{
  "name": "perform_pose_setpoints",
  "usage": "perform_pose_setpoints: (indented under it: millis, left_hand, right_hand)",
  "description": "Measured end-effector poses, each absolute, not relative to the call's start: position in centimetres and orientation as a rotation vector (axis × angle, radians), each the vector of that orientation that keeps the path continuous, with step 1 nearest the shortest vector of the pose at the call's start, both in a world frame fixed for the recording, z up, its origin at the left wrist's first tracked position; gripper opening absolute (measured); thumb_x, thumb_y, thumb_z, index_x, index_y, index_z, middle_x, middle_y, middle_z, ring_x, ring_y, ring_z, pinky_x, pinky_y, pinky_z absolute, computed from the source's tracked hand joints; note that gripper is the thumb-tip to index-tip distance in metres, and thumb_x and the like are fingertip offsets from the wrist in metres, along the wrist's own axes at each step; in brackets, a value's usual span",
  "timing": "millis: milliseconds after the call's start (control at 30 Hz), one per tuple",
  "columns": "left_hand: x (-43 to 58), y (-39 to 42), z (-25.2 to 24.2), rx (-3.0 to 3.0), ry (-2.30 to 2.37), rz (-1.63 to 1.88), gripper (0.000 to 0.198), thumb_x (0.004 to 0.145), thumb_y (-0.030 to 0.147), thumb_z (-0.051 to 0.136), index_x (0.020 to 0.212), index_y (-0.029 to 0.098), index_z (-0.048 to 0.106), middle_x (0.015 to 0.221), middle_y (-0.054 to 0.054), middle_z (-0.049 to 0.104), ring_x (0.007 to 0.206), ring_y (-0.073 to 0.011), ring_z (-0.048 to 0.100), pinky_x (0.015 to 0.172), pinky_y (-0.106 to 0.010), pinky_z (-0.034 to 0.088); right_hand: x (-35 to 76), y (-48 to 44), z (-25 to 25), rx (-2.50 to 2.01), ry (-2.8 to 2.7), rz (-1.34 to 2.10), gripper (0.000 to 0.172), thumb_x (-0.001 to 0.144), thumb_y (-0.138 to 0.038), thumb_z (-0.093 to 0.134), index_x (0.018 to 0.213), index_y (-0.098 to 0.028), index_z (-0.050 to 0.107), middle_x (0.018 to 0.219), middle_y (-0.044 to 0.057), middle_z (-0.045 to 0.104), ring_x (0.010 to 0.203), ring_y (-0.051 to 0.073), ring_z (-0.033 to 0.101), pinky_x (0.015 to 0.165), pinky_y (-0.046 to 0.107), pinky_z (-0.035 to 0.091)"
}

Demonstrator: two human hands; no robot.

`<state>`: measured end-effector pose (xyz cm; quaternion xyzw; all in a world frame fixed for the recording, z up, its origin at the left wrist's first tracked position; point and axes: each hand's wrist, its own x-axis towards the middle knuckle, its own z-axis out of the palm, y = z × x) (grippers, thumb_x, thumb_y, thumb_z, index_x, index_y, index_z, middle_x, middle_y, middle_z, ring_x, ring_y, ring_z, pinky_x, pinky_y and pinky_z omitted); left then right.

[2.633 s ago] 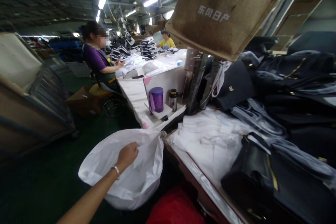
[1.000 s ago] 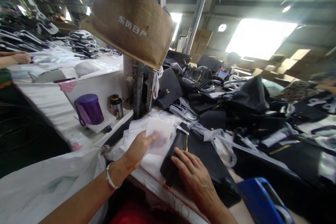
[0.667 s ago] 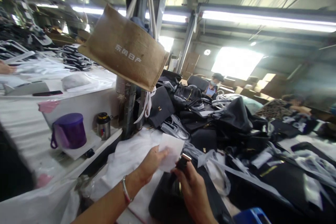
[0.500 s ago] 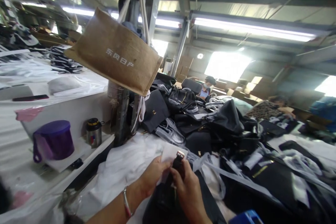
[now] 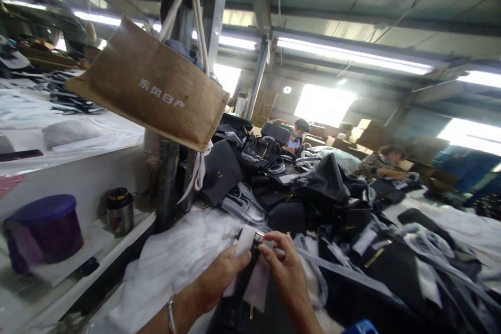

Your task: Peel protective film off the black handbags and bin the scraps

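My left hand [image 5: 219, 279] pinches a small white sheet of wrapping [image 5: 252, 271] against a black strap with a gold buckle [image 5: 256, 240]. My right hand [image 5: 285, 271] pinches the same strap and sheet from the right side, fingertips at the buckle. Both hands are closed, held low at the middle of the view, above a black handbag [image 5: 242, 313] whose body is mostly hidden below them. A silver bracelet [image 5: 171, 313] sits on my left wrist.
A pile of black handbags [image 5: 332, 193] in clear wrap covers the table to the right. White cloth bags [image 5: 183, 255] lie left of my hands. A brown jute bag [image 5: 148, 88] hangs from a post. A purple container [image 5: 43, 229] and a steel flask [image 5: 119, 211] stand on a shelf. Two people sit far back.
My left hand left the big white sack, picked up a white sheet, and both hands lifted the black bag's strap; now the sheet folds around the buckle. The view tilted upward.
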<state>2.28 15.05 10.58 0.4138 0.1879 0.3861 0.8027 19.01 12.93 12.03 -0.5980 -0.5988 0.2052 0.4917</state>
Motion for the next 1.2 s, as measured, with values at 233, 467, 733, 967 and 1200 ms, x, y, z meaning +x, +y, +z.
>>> perform_pose_setpoints:
  millis: [233,467,733,967,1200]
  left_hand:
    - [2.4,15.5,11.2,0.943,0.487,0.767,0.035,0.086,0.023,0.06,0.118,0.013,0.064,0.096,-0.009,0.075,0.092,-0.0256,0.068,0.089,-0.039,0.047]
    - [2.6,15.0,11.5,1.0,0.43,0.774,0.038,0.09,0.027,0.057,0.125,0.014,0.059,0.099,-0.009,0.074,0.1,-0.0246,0.066,0.094,-0.038,0.045]
    - [2.4,14.4,11.8,1.086,0.475,0.761,0.038,0.09,0.029,0.057,0.125,0.015,0.059,0.103,-0.008,0.073,0.098,-0.0231,0.065,0.091,-0.035,0.045]
    - [2.4,15.0,12.1,1.125,0.505,0.699,0.035,0.088,0.029,0.058,0.12,0.016,0.063,0.096,-0.006,0.073,0.093,-0.0211,0.065,0.086,-0.032,0.044]
    - [2.8,15.1,11.4,1.185,0.587,0.738,0.029,0.087,0.032,0.058,0.11,0.016,0.067,0.086,-0.003,0.07,0.079,-0.016,0.063,0.072,-0.026,0.045]
  right_hand:
    - [19.6,13.7,12.4,-1.294,-1.244,0.978,0.044,0.076,-0.05,0.07,0.106,-0.017,0.064,0.092,0.005,0.07,0.083,0.023,0.063,0.07,0.029,0.048]
    - [19.6,13.1,13.1,-1.324,-1.225,0.977,0.035,0.075,-0.05,0.072,0.086,-0.017,0.066,0.069,-0.002,0.061,0.062,0.015,0.052,0.055,0.022,0.036]
    - [19.3,12.9,12.9,-1.326,-1.234,0.974,0.036,0.077,-0.051,0.07,0.083,-0.017,0.062,0.066,-0.003,0.056,0.059,0.012,0.047,0.054,0.021,0.034]
    - [19.5,13.1,12.6,-1.36,-1.275,0.933,0.038,0.077,-0.054,0.067,0.074,-0.019,0.055,0.06,-0.006,0.048,0.054,0.011,0.042,0.049,0.021,0.03]
    - [19.7,12.3,12.7,-1.372,-1.335,0.908,0.039,0.081,-0.056,0.065,0.075,-0.019,0.056,0.057,-0.005,0.05,0.053,0.011,0.045,0.049,0.022,0.034]
